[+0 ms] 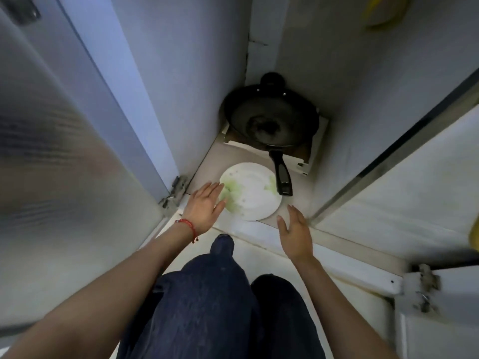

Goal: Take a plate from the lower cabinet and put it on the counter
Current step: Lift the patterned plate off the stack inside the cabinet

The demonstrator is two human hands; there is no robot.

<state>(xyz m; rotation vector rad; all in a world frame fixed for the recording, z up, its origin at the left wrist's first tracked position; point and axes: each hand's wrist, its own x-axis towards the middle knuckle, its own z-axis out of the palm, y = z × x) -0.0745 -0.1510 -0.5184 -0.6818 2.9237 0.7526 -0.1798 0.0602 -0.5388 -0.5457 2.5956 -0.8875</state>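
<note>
A white plate point(252, 191) with pale green marks lies flat on the floor of the lower cabinet point(207, 161), near its front edge. My left hand point(206, 203) is open, its fingertips at the plate's left rim. Just below the plate's right rim, my right hand point(294, 230) hovers open and holds nothing. Both hands flank the plate, and neither has a grip on it.
A black frying pan point(270, 117) sits at the back of the cabinet, its handle point(281, 174) pointing forward beside the plate's right edge. Cabinet doors stand open on the left point(64, 151) and right point(414, 182). My knees in dark trousers point(220, 294) are below.
</note>
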